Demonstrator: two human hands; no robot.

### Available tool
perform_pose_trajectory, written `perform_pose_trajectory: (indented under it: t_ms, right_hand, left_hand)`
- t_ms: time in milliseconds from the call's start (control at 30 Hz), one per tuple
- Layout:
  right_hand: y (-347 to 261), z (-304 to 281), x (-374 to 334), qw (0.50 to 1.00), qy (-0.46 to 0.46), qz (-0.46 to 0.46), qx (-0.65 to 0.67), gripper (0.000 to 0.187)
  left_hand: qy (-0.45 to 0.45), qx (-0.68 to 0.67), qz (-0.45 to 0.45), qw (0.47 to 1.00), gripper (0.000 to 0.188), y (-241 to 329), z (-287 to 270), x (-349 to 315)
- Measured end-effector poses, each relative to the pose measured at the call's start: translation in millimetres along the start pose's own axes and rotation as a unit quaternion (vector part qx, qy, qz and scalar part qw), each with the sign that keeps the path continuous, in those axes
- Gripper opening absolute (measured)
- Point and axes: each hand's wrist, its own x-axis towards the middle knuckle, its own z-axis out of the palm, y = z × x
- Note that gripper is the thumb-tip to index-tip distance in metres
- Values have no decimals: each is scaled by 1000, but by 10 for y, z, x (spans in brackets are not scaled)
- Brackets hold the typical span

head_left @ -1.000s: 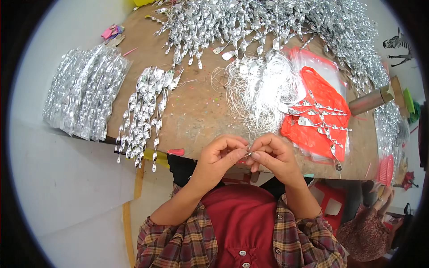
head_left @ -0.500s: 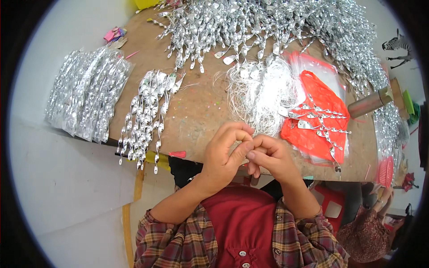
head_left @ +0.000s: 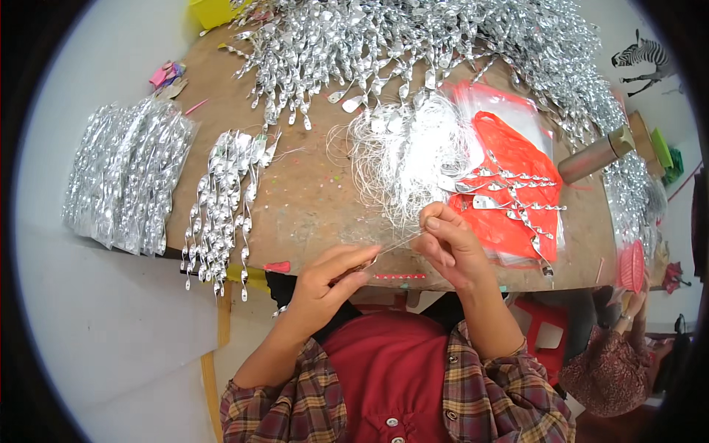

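My left hand (head_left: 334, 279) is closed, its thumb and fingers pinching something silvery by the table's front edge. A twisted silver strip (head_left: 279, 311) pokes out beyond the heel of that hand; the part inside the grip is hidden. From the left fingertips a thin pale string (head_left: 399, 244) runs taut up to my right hand (head_left: 452, 242), which pinches it between thumb and forefinger. Just beyond the right hand lies a tangled heap of white string (head_left: 413, 159). Several silver twists (head_left: 509, 193) rest on a red plastic bag (head_left: 526, 159) to its right.
A large pile of silver twists (head_left: 384, 37) covers the table's far side. At the left are a bunch of twists (head_left: 225, 196) overhanging the edge and packed clear bags (head_left: 129, 177). A metal flask (head_left: 595, 156) and pink basket (head_left: 632, 266) stand right. Another person (head_left: 609, 373) sits at lower right.
My hands were together; now they are apart, the left drawn toward the left and the right up and rightward, with string stretched between. The silver strip by my left hand has come into view.
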Motion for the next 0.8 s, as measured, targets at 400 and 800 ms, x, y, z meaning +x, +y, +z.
perform_pose_trajectory:
  t_ms: [400,800]
  right_hand:
    - [115,-84,22,999,-8,18,25,7]
    - [186,-38,17,999,-26,16,30,8]
  left_hand:
    - [5,-40,-40,998,37,-280,-122,-328]
    - [-172,-142,-159,962,40,-341,-179,-399]
